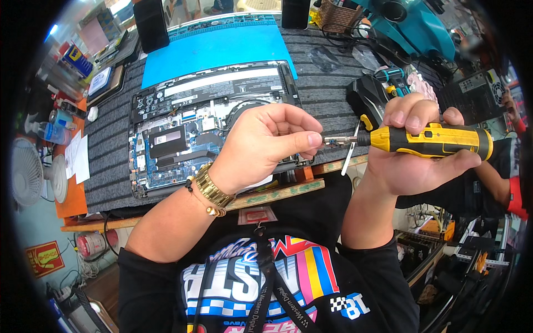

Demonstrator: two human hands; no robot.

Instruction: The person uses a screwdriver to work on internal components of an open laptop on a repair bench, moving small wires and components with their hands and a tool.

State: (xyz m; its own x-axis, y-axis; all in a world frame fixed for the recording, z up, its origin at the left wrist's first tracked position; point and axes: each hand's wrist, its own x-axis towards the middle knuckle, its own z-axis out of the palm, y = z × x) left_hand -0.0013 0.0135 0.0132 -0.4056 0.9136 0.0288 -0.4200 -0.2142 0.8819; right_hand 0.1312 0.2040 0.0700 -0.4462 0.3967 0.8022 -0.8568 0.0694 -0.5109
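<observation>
My right hand (413,147) grips a yellow and black electric screwdriver (430,140), held level and pointing left. My left hand (265,141) pinches the metal bit (338,140) at the driver's tip between thumb and fingers. Both hands hover over the near right corner of an opened laptop (194,119), whose circuit board, black battery strip and fan are exposed. A gold watch (211,187) sits on my left wrist.
The laptop lies on a grey ribbed mat (108,161) with a blue work mat (222,47) behind it. A black mouse-like device (369,94) and a teal tool (419,25) sit at the right. Another person's arm (499,186) shows at the far right. A white fan (30,175) stands at the left.
</observation>
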